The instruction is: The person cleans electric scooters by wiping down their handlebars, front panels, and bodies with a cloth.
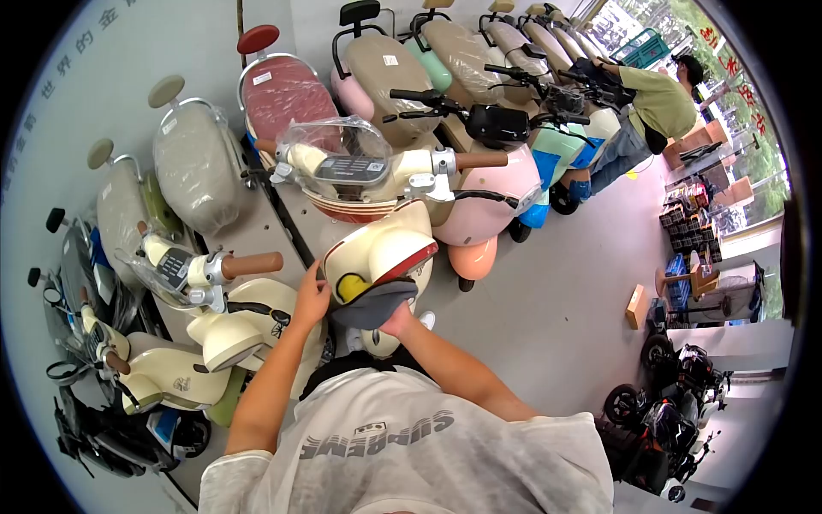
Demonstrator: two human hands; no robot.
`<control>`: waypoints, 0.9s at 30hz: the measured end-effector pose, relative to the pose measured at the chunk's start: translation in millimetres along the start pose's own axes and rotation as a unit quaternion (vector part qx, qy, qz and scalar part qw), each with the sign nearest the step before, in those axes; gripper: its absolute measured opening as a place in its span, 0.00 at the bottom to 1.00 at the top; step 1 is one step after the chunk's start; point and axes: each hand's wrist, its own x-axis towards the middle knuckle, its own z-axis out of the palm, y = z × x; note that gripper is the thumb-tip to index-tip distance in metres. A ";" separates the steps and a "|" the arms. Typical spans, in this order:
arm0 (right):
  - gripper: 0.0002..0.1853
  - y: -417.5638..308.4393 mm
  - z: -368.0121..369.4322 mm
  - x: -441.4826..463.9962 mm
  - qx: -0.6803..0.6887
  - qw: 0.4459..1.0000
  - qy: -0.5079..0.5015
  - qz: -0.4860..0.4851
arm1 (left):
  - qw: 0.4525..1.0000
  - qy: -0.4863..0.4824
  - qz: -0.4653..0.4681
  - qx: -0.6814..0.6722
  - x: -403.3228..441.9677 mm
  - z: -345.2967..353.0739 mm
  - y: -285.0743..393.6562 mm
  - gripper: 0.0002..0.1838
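Right in front of me stands a cream scooter (398, 244) with brown handlebar grips and a red-edged front. My right hand (399, 319) holds a dark grey piece of cloth (372, 306) against its lower front, with the thumb side showing and some fingers hidden. A round yellow patch (350, 286) shows just above the cloth; I cannot tell whether it belongs to it. At the left edge of the scooter's front, my left hand (312, 295) has its fingers curled close to the panel. Whether anything is between those fingers is hidden.
Another cream scooter (235, 330) is close on my left. A row of scooters with plastic-wrapped seats (197, 163) lines the wall. A person in a green shirt (659, 103) bends over a scooter at the far right. Black motorbikes (676, 411) stand behind right, beyond grey floor (531, 343).
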 end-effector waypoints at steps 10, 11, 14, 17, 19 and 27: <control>0.22 -6.5 99.7 -42.1 -0.209 0.967 0.041 -0.142 | 0.965 0.012 -0.096 -0.246 -90.1 -24.8 -6.4 0.32; 0.21 -5.0 102.9 -40.6 -0.286 0.916 0.118 -0.254 | 0.964 0.019 -0.100 -0.246 -99.2 -30.8 -3.4 0.32; 0.21 -19.6 87.5 -13.5 -0.548 0.729 0.192 -0.363 | 0.955 0.009 -0.144 -0.258 -114.7 -33.9 8.0 0.32; 0.32 -5.5 145.9 -0.3 -0.770 0.552 0.149 -0.281 | 0.949 0.051 -0.119 -0.288 -122.0 -26.3 8.7 0.26; 0.38 21.0 122.0 41.2 -0.907 0.156 0.226 -0.319 | 0.945 0.056 -0.131 -0.294 -126.5 -23.0 9.1 0.24; 0.31 18.4 79.8 78.0 -0.951 -0.164 0.167 -0.204 | 0.953 -0.001 -0.101 -0.287 -135.3 -4.7 -2.0 0.28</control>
